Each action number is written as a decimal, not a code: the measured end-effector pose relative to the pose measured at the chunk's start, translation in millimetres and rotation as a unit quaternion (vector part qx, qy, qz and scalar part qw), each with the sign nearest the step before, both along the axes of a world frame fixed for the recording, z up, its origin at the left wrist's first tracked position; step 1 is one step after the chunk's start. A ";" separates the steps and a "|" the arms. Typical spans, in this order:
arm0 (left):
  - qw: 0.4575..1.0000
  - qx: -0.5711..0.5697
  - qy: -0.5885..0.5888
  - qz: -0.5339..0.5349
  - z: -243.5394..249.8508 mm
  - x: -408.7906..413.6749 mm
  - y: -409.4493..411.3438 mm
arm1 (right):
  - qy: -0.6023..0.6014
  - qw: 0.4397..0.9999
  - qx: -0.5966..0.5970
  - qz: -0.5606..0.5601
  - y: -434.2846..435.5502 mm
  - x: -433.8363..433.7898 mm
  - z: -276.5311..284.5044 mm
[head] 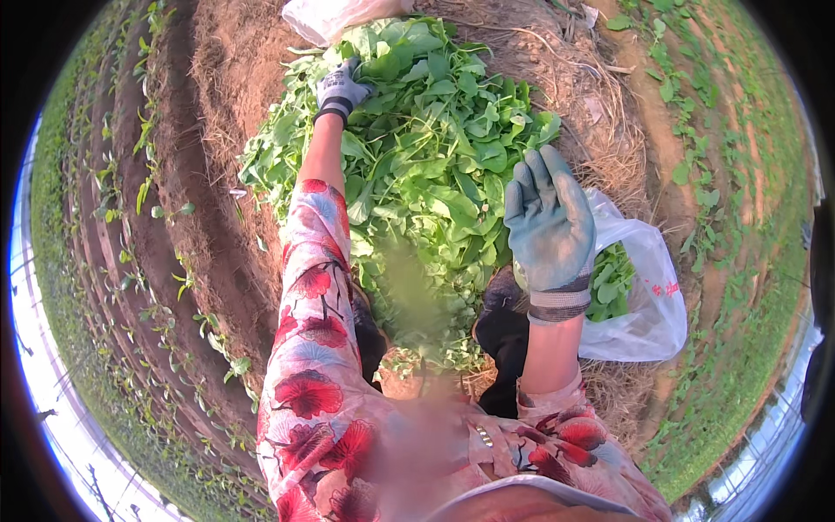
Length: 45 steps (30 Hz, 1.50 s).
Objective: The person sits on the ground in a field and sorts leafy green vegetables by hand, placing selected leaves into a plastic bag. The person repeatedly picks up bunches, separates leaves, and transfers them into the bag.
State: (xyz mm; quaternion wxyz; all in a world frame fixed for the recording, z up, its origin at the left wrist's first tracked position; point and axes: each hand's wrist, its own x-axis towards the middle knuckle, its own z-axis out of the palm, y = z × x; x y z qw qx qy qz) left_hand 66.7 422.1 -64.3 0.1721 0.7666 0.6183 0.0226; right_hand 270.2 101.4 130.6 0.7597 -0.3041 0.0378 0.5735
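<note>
A large heap of loose leafy greens (443,163) lies on the soil in front of me, between and beyond my feet. My left hand (342,85), in a grey work glove with a black cuff band, rests at the heap's far left side; its fingertips are partly hidden among leaves. My right hand (551,215) wears a green-grey coated glove and is held palm up over the heap's right edge, fingers extended, with nothing in it. Beside my right wrist, a white translucent plastic bag (646,326) with red writing stands partly open with greens (610,280) inside.
Another pale plastic bag (339,16) lies beyond the heap. Rows of young plants (147,196) run through furrowed soil on the left, and more crop rows (701,163) on the right. Dry straw (620,156) covers ground near the right bag. My dark shoes (499,293) flank the heap.
</note>
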 end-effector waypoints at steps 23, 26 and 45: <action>0.961 0.229 0.110 -0.109 87.6 0.8 -169.6 | 0.120 0.980 0.154 -0.033 -53.1 43.2 30.9; 0.950 0.256 0.110 -0.141 86.2 6.0 -217.5 | 0.155 0.972 0.174 -0.042 -56.6 48.7 34.1; 0.939 -0.204 0.080 -0.267 9.6 72.8 -376.0 | 0.184 0.959 0.197 -0.082 -72.7 74.6 33.5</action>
